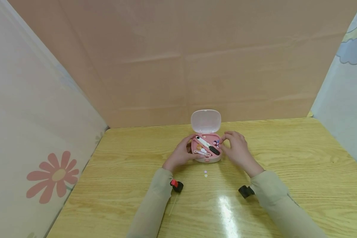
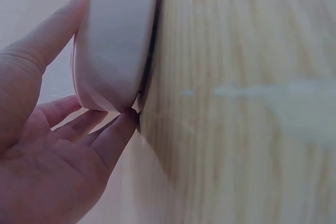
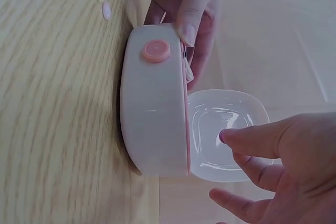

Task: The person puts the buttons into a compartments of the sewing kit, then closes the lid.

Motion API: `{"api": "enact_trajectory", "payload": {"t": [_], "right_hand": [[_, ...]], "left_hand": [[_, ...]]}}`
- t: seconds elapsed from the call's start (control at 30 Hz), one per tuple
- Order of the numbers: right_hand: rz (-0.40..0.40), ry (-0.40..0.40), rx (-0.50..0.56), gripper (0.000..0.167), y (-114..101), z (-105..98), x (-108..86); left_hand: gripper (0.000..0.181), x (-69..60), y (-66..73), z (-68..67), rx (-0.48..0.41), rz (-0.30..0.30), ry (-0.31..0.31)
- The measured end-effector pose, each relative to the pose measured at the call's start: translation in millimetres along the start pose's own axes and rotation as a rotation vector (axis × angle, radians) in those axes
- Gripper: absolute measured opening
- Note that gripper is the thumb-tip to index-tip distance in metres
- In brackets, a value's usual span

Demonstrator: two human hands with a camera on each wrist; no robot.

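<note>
A pink and white sewing box [image 1: 207, 160] stands on the table, its translucent lid [image 3: 228, 135] raised at the back. My left hand [image 1: 181, 154] grips the box's left side, thumb along the front rim and fingers against the end wall, as the left wrist view shows. Over the right compartment, my right hand [image 1: 236, 149] pinches a small pinkish-purple button [image 3: 223, 136] at the thumb tip; the finger behind it is partly hidden. Inside lie a white tool with a black end [image 1: 214, 150], several small dark and coloured pieces [image 1: 215, 143] and a folded pale strip [image 1: 203, 153].
Two small buttons, a pinkish one [image 1: 205, 172] and a pale yellow one [image 1: 206, 176], lie on the wooden table [image 1: 122, 185] in front of the box. A brown-pink backdrop [image 1: 181, 66] rises behind the table, with patterned panels at both sides.
</note>
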State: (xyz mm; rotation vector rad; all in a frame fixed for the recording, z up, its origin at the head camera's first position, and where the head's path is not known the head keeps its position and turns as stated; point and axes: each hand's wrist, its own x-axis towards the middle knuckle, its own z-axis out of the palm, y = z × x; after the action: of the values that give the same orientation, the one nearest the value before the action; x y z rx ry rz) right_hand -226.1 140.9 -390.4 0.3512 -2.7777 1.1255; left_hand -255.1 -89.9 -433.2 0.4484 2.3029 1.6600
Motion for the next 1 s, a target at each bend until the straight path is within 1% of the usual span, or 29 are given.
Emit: {"api": "enact_trajectory", "payload": {"t": [0.27,0.43,0.57,0.73,1.0], "right_hand": [[0.010,0.002,0.010,0.007,5,6,9.0],[0.038,-0.009,0.023,0.006,5,8,11.9],[0.042,-0.003,0.017,0.005,6,11,13.9],[0.031,0.017,0.003,0.005,8,14,17.4],[0.036,0.023,-0.001,0.007,12,18,24.6]], "left_hand": [[0.086,-0.3,0.8,-0.9,0.018,0.017,-0.001],[0.087,0.5,-4.0,-1.1,0.020,0.018,-0.002],[0.088,1.0,-6.0,-0.7,0.016,0.017,-0.004],[0.087,1.1,-4.1,0.0,0.011,0.024,-0.009],[0.087,1.1,-1.3,-0.1,0.009,0.005,0.000]]}}
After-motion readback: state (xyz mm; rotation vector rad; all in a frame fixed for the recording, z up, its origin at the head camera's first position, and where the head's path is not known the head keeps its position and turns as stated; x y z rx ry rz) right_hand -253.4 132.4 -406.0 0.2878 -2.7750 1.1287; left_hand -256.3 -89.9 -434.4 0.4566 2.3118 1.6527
